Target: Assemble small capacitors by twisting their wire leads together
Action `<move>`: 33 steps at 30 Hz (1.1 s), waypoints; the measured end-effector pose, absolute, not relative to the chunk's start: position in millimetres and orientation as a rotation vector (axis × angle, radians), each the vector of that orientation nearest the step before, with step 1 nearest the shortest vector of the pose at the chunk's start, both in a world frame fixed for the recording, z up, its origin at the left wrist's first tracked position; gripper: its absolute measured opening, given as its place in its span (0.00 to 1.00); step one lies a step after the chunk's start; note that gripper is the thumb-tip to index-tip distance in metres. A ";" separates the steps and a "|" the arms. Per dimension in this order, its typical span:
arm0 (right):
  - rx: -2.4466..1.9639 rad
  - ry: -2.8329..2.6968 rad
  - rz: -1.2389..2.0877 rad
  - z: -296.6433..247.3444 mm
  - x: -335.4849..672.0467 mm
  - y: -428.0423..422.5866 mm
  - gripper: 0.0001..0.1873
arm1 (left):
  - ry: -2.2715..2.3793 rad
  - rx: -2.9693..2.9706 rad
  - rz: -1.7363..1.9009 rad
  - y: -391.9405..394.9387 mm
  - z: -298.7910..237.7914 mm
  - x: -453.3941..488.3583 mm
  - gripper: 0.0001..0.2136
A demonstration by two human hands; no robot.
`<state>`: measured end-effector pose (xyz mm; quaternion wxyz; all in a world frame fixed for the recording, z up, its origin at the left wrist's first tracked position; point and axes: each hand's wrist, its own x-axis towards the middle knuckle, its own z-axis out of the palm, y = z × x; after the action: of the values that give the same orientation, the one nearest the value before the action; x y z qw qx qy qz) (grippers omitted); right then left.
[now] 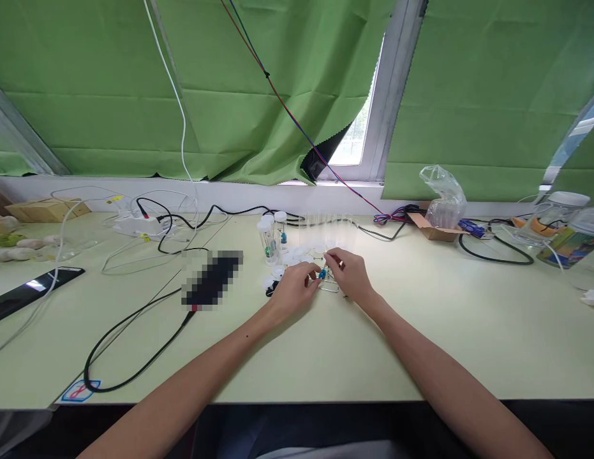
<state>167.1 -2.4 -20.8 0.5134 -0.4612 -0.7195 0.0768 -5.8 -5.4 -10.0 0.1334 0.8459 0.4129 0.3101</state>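
Both my hands meet at the middle of the pale green table. My left hand is curled, its fingertips pinching a small blue piece. My right hand is closed in a pinch over a small clear tube lying on the table, right beside the blue piece. Just behind the hands stand clear capped tubes with small coloured bits inside, and several white round caps lie around them.
A pixelated dark object with a black cable lies to the left. A phone, white cables and a power strip are further left. At right: a cardboard box with a plastic bag, jars. Green blinds hang behind.
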 end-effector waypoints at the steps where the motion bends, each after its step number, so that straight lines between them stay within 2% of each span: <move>1: -1.114 -1.736 0.192 -21.3 167.2 -1.9 0.12 | 1.203 2.453 0.907 -5.4 -10.0 -6.0 0.08; 12: -1.122 -1.815 0.230 -24.5 169.1 2.1 0.10 | 1.263 2.383 1.036 -3.0 -9.9 -7.7 0.09; 23: -1.190 -1.808 0.251 -25.7 169.8 3.2 0.09 | 1.353 2.235 1.249 3.2 0.9 -15.4 0.13; 33: -1.189 -1.754 0.206 -23.2 171.0 3.9 0.10 | 1.366 2.432 1.077 5.8 -4.6 -15.9 0.10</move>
<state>171.0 3.9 -23.2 0.4849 -0.4883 -0.7206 0.0846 -15.9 5.8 -4.6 0.0757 0.8110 0.4555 0.3593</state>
